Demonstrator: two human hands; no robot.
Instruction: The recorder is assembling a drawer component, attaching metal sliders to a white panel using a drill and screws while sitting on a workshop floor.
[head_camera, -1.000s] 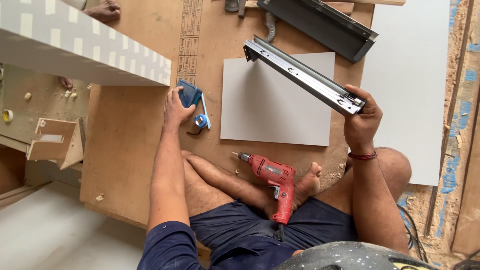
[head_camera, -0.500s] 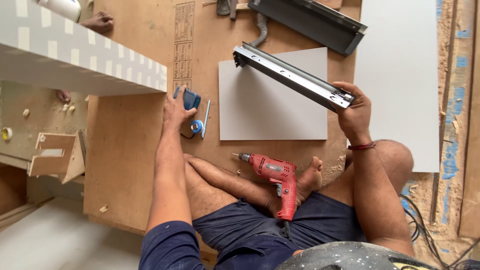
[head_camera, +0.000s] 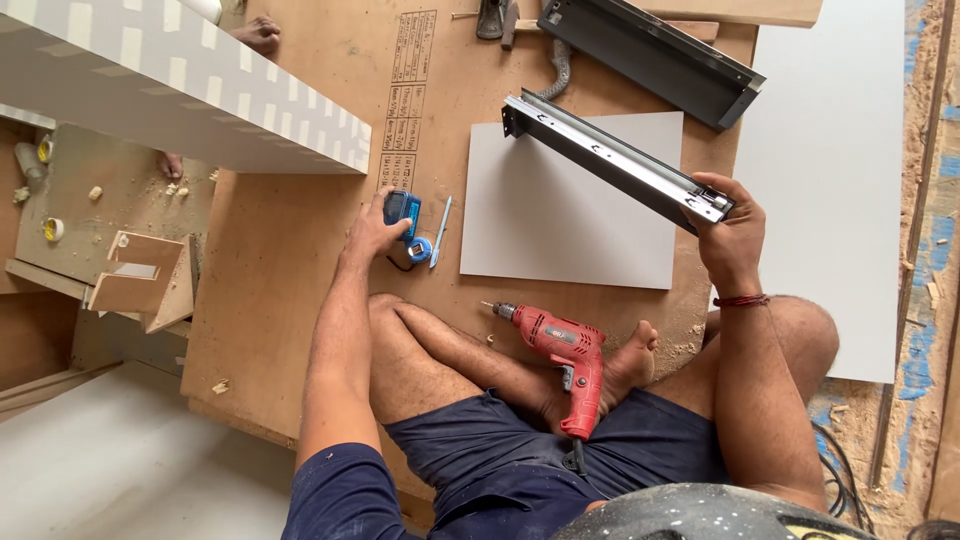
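1. The metal drawer slide (head_camera: 615, 160) hangs tilted above the grey panel (head_camera: 575, 225), its near end clamped in the right hand (head_camera: 733, 240).
2. The left hand (head_camera: 375, 230) covers the blue tape measure (head_camera: 402, 212); whether it grips it is unclear.
3. The red drill (head_camera: 560, 352) lies on the legs, its cord hidden.

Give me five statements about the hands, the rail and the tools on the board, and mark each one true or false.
1. The right hand holds the metal drawer rail by one end. True.
2. The left hand rests on a blue tape measure. True.
3. The red drill is in the left hand. False: it lies by the legs, unheld.
4. The rail lies flat on the grey panel. False: it is held above it.
5. A pen lies beside the tape measure. True.
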